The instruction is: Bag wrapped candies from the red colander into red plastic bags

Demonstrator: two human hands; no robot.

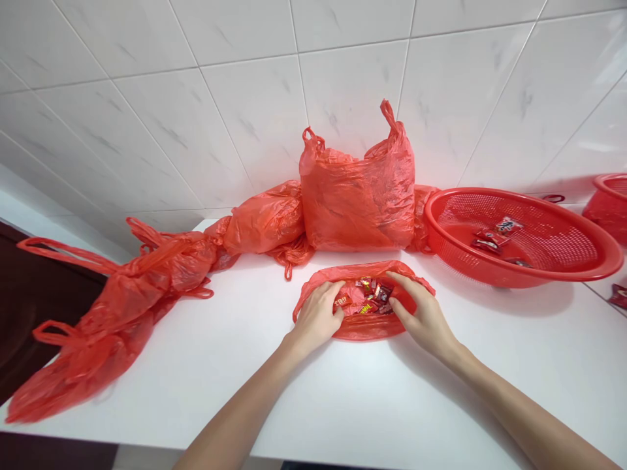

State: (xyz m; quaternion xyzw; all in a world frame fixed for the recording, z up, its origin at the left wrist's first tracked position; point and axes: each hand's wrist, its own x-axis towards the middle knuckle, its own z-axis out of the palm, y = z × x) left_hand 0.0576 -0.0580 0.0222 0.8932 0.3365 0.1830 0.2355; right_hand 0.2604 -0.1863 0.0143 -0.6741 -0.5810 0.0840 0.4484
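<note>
An open red plastic bag lies in the middle of the white table, its mouth facing up. Several small wrapped candies in dark red, yellow and black wrappers show inside. My left hand rests over the bag's left side, fingers bent and apart from the thumb, tips inside the mouth. On the right side, my right hand reaches into the mouth with thumb and fingers spread. Neither hand visibly grips a candy. Parts of the bag's rim are hidden under both hands.
Behind stands a full red plastic bag against the tiled wall. Tied red bags line the table's left side. At the right, a red basket holds several wrapped pieces. Another red basket is partly visible at the right edge.
</note>
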